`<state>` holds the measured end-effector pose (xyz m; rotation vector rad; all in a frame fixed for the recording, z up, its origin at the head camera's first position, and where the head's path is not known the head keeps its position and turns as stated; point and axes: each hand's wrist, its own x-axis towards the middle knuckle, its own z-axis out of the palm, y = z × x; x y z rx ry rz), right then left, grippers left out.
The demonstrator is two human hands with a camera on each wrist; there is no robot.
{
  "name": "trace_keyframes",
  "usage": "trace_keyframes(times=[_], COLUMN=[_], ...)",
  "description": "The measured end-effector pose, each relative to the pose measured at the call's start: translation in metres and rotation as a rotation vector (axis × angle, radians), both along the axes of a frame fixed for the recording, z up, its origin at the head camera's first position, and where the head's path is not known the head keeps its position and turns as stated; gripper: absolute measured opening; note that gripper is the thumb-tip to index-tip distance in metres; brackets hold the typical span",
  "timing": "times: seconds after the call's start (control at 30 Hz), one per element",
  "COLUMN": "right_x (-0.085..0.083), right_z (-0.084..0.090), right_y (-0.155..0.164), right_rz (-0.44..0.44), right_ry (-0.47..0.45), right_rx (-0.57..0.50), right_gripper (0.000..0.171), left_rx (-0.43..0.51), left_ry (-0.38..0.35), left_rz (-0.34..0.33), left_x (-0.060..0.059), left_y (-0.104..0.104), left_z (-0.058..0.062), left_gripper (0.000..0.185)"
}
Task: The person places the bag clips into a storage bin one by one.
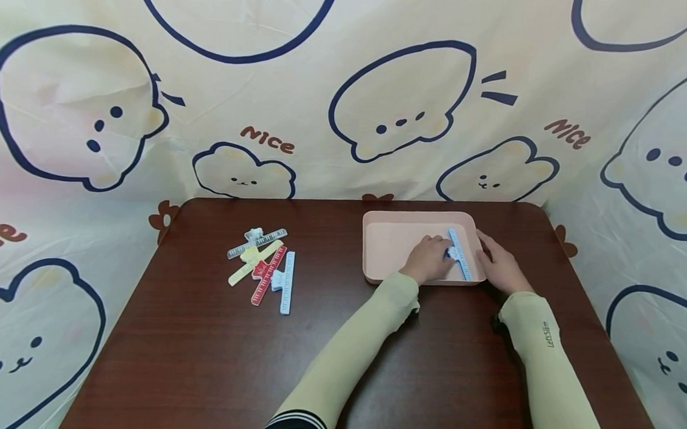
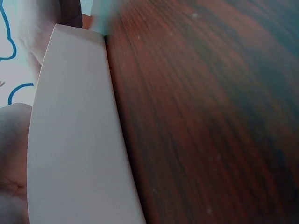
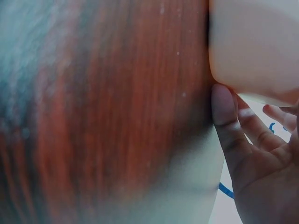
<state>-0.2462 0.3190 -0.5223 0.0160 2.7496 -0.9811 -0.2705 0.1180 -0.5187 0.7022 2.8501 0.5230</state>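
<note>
A pink tray (image 1: 390,238) stands on the right half of the brown table (image 1: 212,358). My left hand (image 1: 431,257) reaches into it and pinches the handle of a light blue ruler clip (image 1: 460,256), which lies along the tray's right side. My right hand (image 1: 497,264) rests against the tray's right rim with relaxed fingers. In the right wrist view the thumb (image 3: 223,105) touches the tray's corner (image 3: 252,46). The left wrist view shows only the tray wall (image 2: 74,140) and the table (image 2: 210,116); the clip is hidden there.
A small pile of ruler clips (image 1: 264,265) in grey, yellow, red and blue lies left of the table's centre. A cartoon-print curtain (image 1: 339,95) closes in the back and both sides.
</note>
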Motion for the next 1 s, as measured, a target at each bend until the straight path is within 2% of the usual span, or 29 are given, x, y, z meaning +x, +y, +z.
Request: trace_keyframes(times=[0.63,0.83,1.0], right_x=[0.0016,0.002,0.003], right_z=[-0.0003,0.0004,0.0011], right_y=[-0.0003,-0.0018,-0.0022], right_rz=[-0.003,-0.011,-0.012], right_ry=[-0.011,-0.008,-0.009], right_rx=[-0.013,-0.01,-0.012], right_gripper=[0.063,0.062,0.062], left_rx=[-0.025,-0.056,-0.073], left_ry=[-0.055,-0.043,-0.039], left_rz=[-0.065,-0.095,-0.095], left_x=[0.0006,-0.0004,-0.0001], left_y=[-0.0038,-0.0034,-0.0036], left_z=[0.0022,0.0017,0.0007], left_gripper=[0.058,0.062,0.064])
